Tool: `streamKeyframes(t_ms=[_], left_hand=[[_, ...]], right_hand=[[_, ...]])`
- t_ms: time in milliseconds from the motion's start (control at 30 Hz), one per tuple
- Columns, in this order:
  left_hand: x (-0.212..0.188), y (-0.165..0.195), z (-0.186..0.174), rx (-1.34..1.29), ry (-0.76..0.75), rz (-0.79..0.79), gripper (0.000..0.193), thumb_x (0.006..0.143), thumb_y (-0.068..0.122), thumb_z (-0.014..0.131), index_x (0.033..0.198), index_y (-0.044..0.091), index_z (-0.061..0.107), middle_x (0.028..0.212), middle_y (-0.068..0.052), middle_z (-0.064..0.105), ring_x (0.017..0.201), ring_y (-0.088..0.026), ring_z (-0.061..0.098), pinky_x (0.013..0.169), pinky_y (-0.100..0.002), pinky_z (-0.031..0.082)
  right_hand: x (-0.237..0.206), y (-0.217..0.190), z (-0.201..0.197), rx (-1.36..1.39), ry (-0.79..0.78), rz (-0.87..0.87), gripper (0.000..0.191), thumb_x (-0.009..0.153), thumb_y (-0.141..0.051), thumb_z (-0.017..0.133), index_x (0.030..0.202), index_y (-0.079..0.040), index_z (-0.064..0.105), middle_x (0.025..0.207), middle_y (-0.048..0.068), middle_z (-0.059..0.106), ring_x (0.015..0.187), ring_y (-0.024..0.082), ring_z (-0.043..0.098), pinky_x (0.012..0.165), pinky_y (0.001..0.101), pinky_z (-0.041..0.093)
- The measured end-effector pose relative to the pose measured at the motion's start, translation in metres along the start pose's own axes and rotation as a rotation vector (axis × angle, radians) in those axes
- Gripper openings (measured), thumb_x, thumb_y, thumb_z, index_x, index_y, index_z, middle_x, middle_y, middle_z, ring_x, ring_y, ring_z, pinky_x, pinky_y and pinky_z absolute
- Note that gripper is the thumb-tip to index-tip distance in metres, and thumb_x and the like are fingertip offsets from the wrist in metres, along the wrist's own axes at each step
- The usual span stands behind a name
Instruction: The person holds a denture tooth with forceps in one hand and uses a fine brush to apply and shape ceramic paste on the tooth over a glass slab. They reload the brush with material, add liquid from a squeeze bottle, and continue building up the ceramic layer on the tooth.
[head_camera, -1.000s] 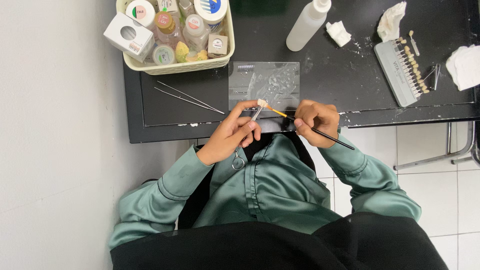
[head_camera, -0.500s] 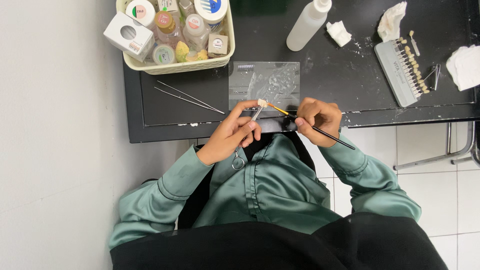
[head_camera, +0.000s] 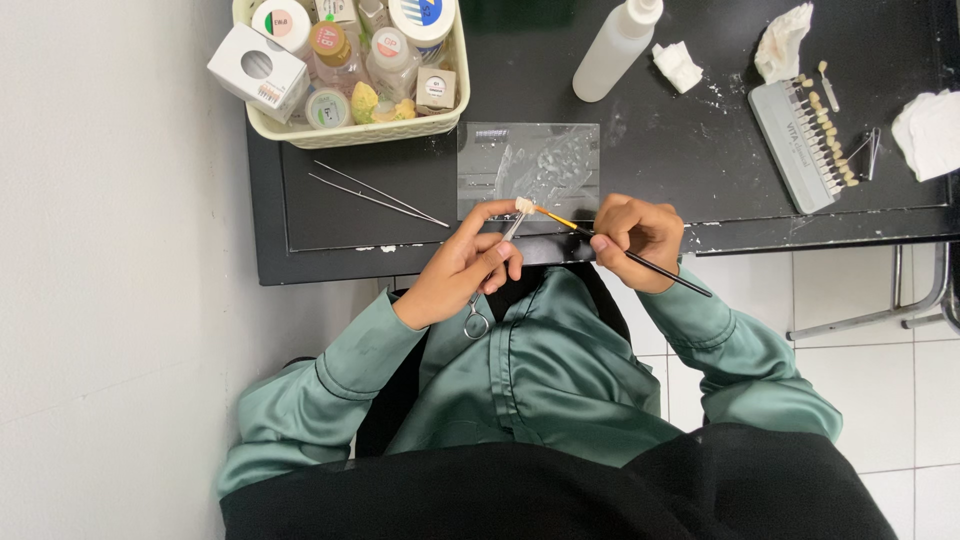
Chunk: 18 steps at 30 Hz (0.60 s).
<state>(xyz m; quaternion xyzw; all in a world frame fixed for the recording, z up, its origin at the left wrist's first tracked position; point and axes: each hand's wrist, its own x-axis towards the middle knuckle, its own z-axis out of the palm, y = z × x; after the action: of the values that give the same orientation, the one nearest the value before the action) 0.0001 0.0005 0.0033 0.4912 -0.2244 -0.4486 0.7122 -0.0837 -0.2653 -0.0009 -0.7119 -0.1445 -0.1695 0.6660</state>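
Left hand (head_camera: 462, 272) was closed around a pair of metal clamp forceps (head_camera: 492, 270), the ring handle hanging below the fingers and the tips pinching a small pale tooth-shaped piece (head_camera: 523, 205) just in front of the glass slab (head_camera: 528, 170). Right hand (head_camera: 634, 238) pinched a thin brush (head_camera: 620, 250) between thumb and fingers, pen-style, with the yellow-banded tip touching or just beside the clamped piece.

Step in hand, as judged: material was being brushed onto the clamped piece, with the wet smears on the slab serving as the supply. The next move would call for a steady left hand and a light, short stroke from the brush tip.

Farther left lay 2 thin metal rods (head_camera: 378, 195) on the black table (head_camera: 700, 140), below a cream basket (head_camera: 352, 132) of small jars. A white bottle (head_camera: 618, 50) and a tray of sample teeth (head_camera: 805, 145) lay toward the right.
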Motion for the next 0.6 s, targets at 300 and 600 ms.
streamKeyframes(t_ms=[300, 600], left_hand=[[-0.0002, 0.0008, 0.0002, 0.012, -0.002, 0.002, 0.047, 0.111, 0.017, 0.048, 0.155, 0.012, 0.033, 0.092, -0.007, 0.062, 0.069, -0.008, 0.045, 0.065, -0.022, 0.041], [0.0006, 0.0011, 0.0015, -0.003, -0.003, 0.01, 0.048, 0.111, 0.015, 0.048, 0.156, 0.012, 0.032, 0.091, -0.007, 0.062, 0.068, -0.008, 0.045, 0.064, -0.021, 0.041]], right_hand=[[0.0004, -0.0001, -0.0015, 0.033, -0.011, 0.019, 0.032, 0.089, 0.012, 0.064, 0.073, -0.008, 0.045, 0.066, 0.003, 0.058, 0.065, 0.013, 0.055, 0.057, 0.0259, 0.044], [0.0013, -0.0009, -0.0013, -0.004, -0.031, 0.013, 0.031, 0.089, 0.011, 0.064, 0.074, -0.008, 0.045, 0.068, 0.005, 0.054, 0.064, 0.013, 0.053, 0.058, 0.0266, 0.041]])
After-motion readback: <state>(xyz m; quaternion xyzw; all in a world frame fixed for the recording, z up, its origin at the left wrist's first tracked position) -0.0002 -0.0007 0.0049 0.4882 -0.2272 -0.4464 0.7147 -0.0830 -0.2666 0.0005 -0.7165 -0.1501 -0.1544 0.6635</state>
